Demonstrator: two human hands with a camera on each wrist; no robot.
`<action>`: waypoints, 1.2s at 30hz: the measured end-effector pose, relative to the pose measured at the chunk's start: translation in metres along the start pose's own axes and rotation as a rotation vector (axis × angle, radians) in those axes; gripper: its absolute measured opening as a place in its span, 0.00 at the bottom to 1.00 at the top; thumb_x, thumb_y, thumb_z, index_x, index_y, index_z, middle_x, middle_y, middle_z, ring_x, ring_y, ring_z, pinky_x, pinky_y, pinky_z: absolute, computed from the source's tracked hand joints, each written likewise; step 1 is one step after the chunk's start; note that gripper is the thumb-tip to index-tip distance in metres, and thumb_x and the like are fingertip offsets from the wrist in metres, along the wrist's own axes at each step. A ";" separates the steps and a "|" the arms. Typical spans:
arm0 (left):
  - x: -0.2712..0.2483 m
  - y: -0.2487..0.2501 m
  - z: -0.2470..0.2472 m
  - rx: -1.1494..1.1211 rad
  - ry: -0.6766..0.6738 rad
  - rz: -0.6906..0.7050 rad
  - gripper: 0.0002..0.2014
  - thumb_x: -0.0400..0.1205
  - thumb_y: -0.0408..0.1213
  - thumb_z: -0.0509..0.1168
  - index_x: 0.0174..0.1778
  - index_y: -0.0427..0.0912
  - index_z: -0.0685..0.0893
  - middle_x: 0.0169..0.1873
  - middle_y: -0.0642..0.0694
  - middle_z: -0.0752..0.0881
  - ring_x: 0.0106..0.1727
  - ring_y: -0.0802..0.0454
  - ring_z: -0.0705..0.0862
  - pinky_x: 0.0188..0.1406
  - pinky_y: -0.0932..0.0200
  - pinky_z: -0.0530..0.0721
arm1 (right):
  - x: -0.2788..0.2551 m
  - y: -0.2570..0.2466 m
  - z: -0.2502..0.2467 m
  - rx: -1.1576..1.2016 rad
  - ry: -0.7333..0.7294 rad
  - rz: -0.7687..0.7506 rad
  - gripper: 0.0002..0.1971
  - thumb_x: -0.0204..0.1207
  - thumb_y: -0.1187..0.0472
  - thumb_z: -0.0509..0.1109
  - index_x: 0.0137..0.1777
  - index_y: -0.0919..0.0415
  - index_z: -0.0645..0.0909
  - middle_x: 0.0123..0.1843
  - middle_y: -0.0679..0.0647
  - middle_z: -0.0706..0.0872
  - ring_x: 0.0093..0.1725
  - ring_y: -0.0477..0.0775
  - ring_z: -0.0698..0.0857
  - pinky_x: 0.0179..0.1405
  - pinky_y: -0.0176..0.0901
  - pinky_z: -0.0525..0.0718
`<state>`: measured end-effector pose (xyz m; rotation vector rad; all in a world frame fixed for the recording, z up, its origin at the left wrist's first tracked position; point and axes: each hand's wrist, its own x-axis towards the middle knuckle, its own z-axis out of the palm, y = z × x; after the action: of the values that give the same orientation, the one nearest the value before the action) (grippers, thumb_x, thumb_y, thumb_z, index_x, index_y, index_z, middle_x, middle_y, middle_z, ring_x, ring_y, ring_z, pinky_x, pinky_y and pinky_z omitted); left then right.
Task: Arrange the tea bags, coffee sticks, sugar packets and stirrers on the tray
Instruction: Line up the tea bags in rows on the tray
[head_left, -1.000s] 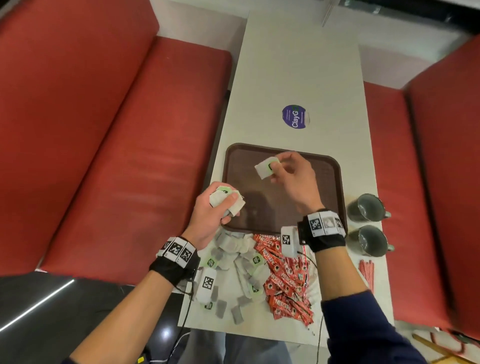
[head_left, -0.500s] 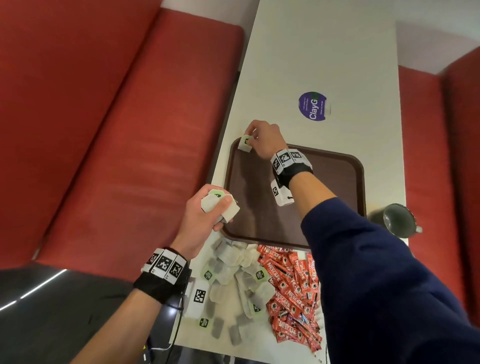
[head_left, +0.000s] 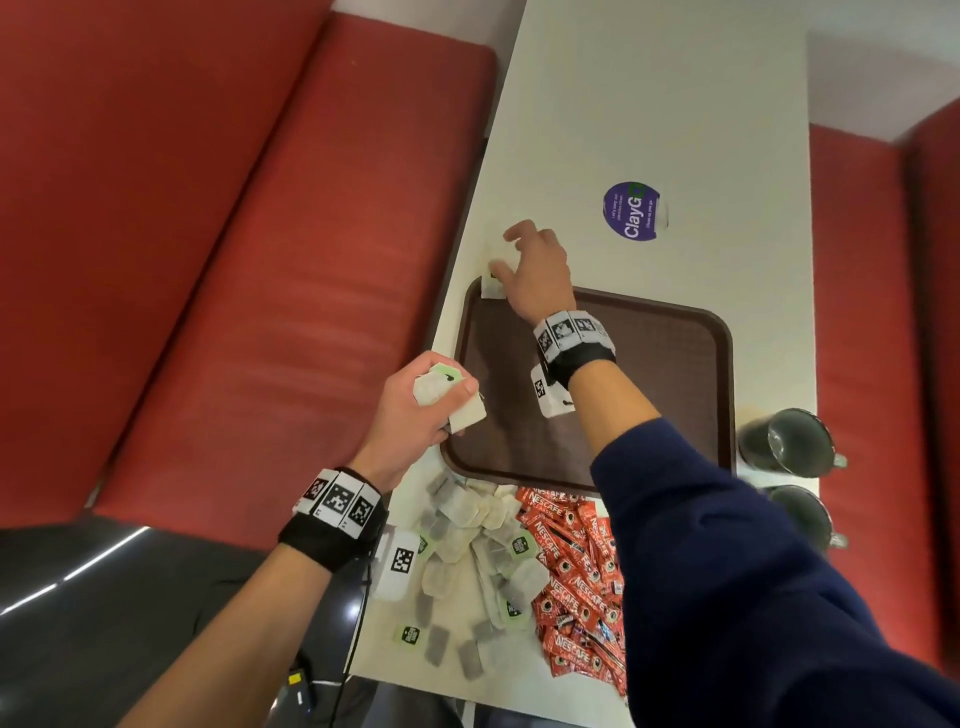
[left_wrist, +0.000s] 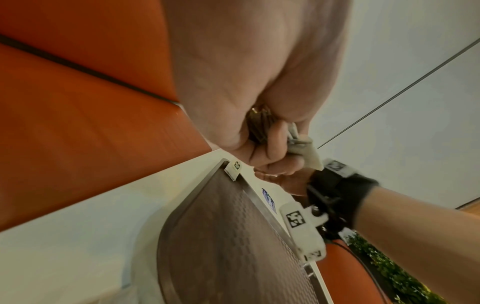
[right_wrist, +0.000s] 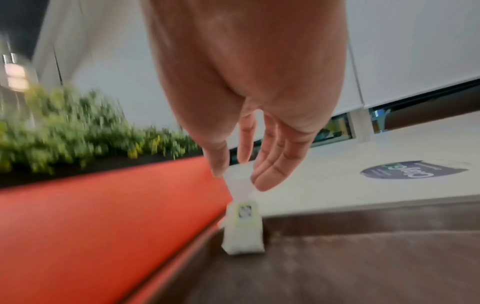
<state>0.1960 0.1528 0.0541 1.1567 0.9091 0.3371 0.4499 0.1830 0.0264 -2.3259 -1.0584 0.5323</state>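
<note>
A brown tray lies on the white table. One white tea bag with a green tag sits in the tray's far left corner. My right hand hovers just above it with fingers spread and straight, holding nothing. My left hand grips a small stack of tea bags at the tray's near left edge. Loose tea bags and red coffee sticks are heaped on the table in front of the tray.
Two dark mugs stand to the right of the tray. A round purple sticker marks the table beyond it. Red bench seats flank the table on both sides.
My right hand carried a tea bag from the tray's middle to its far left corner, set it down and opened its fingers above it. The left hand kept its stack.
</note>
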 end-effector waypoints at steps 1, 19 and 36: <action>0.001 0.003 0.001 -0.002 -0.008 0.002 0.09 0.87 0.35 0.77 0.57 0.35 0.86 0.44 0.41 0.91 0.44 0.50 0.91 0.31 0.58 0.85 | -0.014 -0.004 -0.007 0.087 0.020 -0.005 0.13 0.88 0.53 0.75 0.67 0.56 0.84 0.62 0.55 0.89 0.56 0.51 0.87 0.63 0.48 0.85; -0.018 0.024 0.021 -0.048 0.051 0.074 0.08 0.93 0.38 0.69 0.60 0.36 0.83 0.44 0.43 0.87 0.38 0.56 0.85 0.27 0.66 0.80 | -0.221 -0.010 -0.049 0.895 -0.144 0.133 0.06 0.86 0.63 0.81 0.59 0.63 0.91 0.50 0.65 0.94 0.47 0.58 0.91 0.51 0.51 0.93; -0.042 0.037 0.016 0.187 -0.352 0.065 0.12 0.84 0.41 0.80 0.59 0.40 0.89 0.44 0.34 0.93 0.33 0.48 0.82 0.28 0.57 0.80 | -0.239 -0.001 -0.058 0.826 0.029 0.010 0.08 0.87 0.72 0.69 0.50 0.62 0.87 0.49 0.61 0.89 0.49 0.68 0.86 0.55 0.72 0.87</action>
<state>0.1908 0.1298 0.1072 1.3682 0.6031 0.0950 0.3338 -0.0197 0.1042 -1.5979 -0.6318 0.7592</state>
